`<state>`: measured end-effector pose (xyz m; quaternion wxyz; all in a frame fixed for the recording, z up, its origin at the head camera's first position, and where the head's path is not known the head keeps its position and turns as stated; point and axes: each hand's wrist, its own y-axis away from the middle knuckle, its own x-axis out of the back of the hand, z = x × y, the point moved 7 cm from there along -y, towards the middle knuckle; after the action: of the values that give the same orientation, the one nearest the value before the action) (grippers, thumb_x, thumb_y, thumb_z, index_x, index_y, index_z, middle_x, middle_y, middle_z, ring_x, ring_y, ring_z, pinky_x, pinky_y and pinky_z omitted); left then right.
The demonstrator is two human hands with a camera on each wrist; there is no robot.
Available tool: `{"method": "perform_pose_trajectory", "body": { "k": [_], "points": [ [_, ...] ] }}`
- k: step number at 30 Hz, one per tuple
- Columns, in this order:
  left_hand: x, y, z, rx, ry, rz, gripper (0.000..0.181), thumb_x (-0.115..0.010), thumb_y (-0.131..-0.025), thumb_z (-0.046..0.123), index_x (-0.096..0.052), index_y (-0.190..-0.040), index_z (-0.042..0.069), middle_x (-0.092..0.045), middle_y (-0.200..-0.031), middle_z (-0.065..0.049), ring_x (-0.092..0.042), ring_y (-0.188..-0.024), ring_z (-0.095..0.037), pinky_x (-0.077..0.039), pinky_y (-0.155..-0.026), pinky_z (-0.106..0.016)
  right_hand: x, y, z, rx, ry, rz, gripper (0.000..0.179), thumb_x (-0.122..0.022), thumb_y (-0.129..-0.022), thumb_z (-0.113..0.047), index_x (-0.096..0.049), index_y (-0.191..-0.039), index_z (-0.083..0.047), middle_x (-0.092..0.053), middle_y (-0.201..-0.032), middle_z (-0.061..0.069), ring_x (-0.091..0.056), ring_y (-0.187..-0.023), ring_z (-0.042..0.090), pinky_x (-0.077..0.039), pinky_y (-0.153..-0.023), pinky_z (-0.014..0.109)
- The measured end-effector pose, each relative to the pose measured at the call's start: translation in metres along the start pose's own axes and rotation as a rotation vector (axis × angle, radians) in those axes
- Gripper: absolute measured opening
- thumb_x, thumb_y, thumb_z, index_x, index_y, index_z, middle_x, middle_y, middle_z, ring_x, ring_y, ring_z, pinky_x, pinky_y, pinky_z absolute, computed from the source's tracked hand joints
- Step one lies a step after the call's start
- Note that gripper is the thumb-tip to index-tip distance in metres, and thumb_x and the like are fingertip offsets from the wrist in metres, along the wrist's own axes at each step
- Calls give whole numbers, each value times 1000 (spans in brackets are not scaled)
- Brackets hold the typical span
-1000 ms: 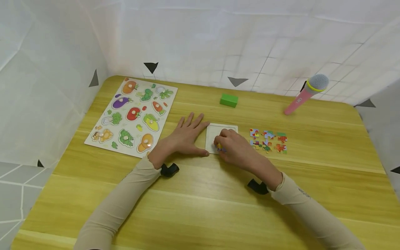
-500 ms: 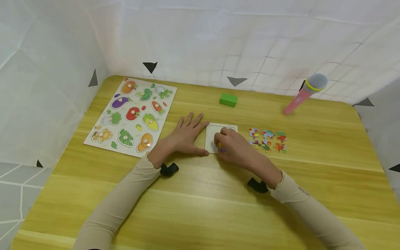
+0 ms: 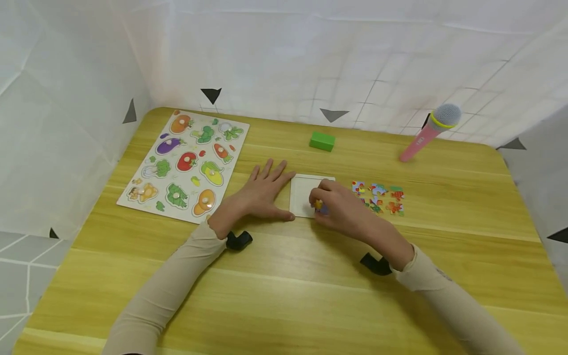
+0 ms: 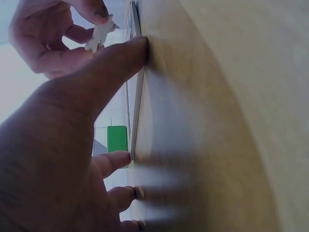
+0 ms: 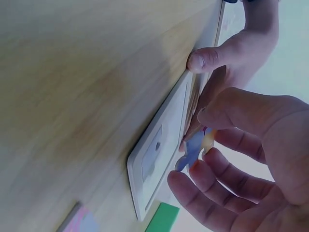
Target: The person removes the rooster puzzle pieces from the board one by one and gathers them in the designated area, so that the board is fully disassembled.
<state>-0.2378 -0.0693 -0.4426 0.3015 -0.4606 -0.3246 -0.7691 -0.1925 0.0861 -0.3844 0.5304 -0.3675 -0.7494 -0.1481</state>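
Observation:
My right hand [image 3: 343,209] pinches a jigsaw puzzle piece [image 5: 194,146] between thumb and fingertips, just over the right part of a small white puzzle tray [image 3: 301,190]. Yellow and lilac show on the piece in the head view; its pale edge [image 4: 100,35] faces the left wrist camera. Spread flat, my left hand [image 3: 263,196] lies on the table with thumb and index fingertip at the tray's left edge. Inside the tray, a bluish patch [image 5: 150,157] with a dark spot shows in the right wrist view. Several loose puzzle pieces [image 3: 378,189] lie right of the tray, partly hidden by my right hand.
A vegetable knob-puzzle board [image 3: 201,162] lies at the table's left. Behind the tray sits a green block [image 3: 322,141]. A pink toy microphone [image 3: 419,143] stands at the back right. White sheeting [image 3: 275,59] rises along the table's back edge.
My right hand has shifted slightly right, taking the puzzle piece along, and more of the tray shows. The left hand stays in place. The whole head view has drifted a little.

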Motion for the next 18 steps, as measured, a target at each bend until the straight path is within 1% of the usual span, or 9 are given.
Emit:
{"method": "perform_pose_trajectory", "body": {
  "k": [7,13,18],
  "points": [
    [2,1,1,1,2,-1,108,-65,-82,72,-15,-162,22,4,-168,-9,12,-151,-35,4,-118,-57,9,15,3,0,2,35,18,-81,-77,-2,-69,-89,-8,-55,-87,2,-49,-77,14,-46,-65,30],
    [2,1,1,-5,-6,2,108,-65,-82,72,-14,-162,22,5,-168,-9,12,-151,-36,5,-117,-57,15,26,8,-7,30,44,18,-81,-77,-2,-72,-91,-7,-58,-92,4,-52,-79,16,-48,-65,32],
    [0,0,0,-9,-10,3,108,-64,-81,73,-14,-162,22,5,-168,-9,12,-150,-36,5,-117,-58,18,35,13,-8,32,58,17,-80,-77,0,-72,-90,-6,-58,-90,4,-54,-76,17,-48,-65,32]
  ]
}}
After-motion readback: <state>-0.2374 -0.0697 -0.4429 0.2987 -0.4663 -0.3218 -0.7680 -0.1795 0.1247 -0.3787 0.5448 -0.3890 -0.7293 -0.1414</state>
